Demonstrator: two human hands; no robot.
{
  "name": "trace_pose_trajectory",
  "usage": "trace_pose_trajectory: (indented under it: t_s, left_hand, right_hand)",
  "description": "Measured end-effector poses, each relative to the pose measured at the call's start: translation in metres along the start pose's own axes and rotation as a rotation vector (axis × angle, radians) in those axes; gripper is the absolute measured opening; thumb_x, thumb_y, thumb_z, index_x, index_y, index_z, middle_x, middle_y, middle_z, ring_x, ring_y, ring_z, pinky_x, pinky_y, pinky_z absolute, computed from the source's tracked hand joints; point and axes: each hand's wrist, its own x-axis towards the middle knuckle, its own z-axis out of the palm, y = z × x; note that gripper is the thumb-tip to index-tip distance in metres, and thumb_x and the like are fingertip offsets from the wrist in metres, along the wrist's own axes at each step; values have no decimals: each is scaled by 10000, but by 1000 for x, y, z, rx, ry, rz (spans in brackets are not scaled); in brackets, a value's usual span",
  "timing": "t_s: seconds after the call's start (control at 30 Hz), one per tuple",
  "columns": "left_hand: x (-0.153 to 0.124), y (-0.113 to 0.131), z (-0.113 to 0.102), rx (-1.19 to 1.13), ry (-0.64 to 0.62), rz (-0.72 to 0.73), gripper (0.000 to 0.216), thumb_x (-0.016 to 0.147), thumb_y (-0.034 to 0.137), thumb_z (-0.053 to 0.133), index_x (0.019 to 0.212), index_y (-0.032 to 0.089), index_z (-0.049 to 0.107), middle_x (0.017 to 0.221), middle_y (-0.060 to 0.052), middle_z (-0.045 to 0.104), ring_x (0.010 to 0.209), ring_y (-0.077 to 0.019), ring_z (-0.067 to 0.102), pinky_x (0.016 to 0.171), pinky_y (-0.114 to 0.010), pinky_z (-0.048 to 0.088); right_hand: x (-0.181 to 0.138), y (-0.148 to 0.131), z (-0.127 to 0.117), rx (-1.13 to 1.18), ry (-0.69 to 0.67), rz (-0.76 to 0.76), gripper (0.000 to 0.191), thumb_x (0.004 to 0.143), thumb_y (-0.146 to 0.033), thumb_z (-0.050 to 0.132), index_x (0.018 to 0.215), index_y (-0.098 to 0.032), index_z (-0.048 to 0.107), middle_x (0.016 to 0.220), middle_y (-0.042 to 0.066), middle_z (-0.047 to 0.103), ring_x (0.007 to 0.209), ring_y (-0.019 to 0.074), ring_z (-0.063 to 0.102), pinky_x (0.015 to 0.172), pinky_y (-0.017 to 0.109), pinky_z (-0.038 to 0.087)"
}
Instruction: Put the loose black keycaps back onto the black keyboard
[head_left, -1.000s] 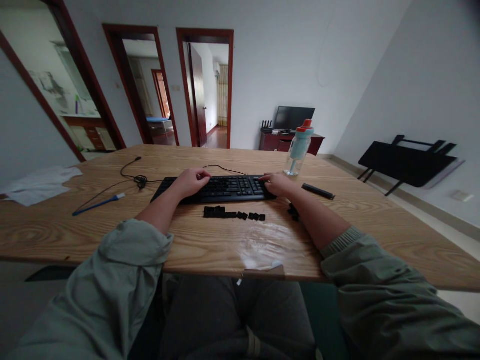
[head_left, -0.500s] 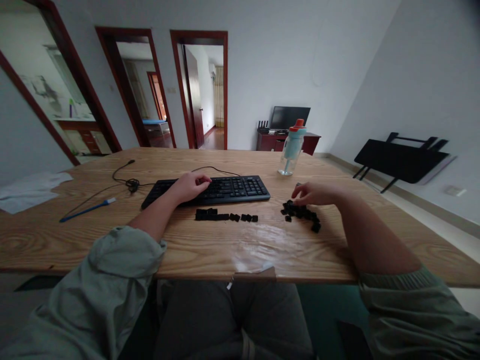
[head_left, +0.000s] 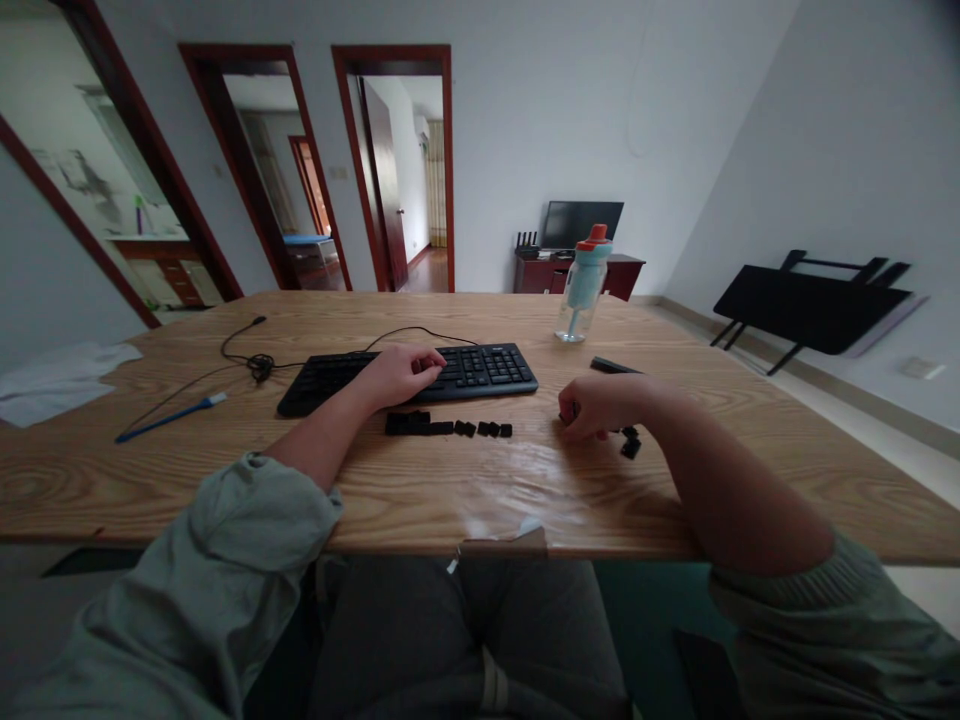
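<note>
A black keyboard (head_left: 487,368) lies across the middle of the wooden table (head_left: 750,440). My left hand (head_left: 401,372) rests on its front middle with the fingers curled down on the keys. Just in front of the keyboard lies a row of several loose black keycaps (head_left: 450,427). My right hand (head_left: 596,405) is curled closed over a small pile of loose keycaps (head_left: 630,444) to the right of the keyboard; what its fingers hold is hidden.
A blue-and-orange water bottle (head_left: 581,285) stands behind the keyboard's right end, with a thin black bar (head_left: 611,366) near it. At the left are the keyboard's coiled cable (head_left: 259,365), a blue pen-like tool (head_left: 169,417) and a white cloth (head_left: 56,380).
My right hand left the keyboard's right end, swung right to the loose keycap pile, then drew in and closed over it. My left hand stayed on the keyboard.
</note>
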Motion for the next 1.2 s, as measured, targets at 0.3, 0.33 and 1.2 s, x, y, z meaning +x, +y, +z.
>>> trace_pose_trajectory:
  t_s: [0.3, 0.33, 1.2]
  left_hand:
    - [-1, 15, 5, -38, 26, 84, 221, 840, 274, 595, 982, 176, 732, 785, -17, 685, 660, -132, 570, 632, -267, 434]
    - [-1, 21, 8, -57, 21, 115, 218, 838, 268, 603, 992, 177, 727, 786, -14, 682, 651, -124, 565, 626, -259, 434]
    - [-1, 53, 21, -52, 177, 278, 248, 826, 243, 666, 1067, 201, 709, 824, -6, 679, 675, -115, 563, 637, -244, 434]
  right_hand:
    - [12, -14, 4, 38, 256, -196, 150, 713, -303, 723, 808, -198, 673, 745, 40, 680, 619, 152, 572, 540, 271, 396]
    - [16, -17, 5, 134, 289, -274, 162, 725, -310, 714, 826, -193, 663, 752, 35, 673, 622, 144, 559, 538, 264, 392]
    - [37, -56, 14, 920, 475, -645, 288, 773, -355, 725, 1004, -185, 754, 791, 33, 686, 636, 123, 535, 536, 257, 399]
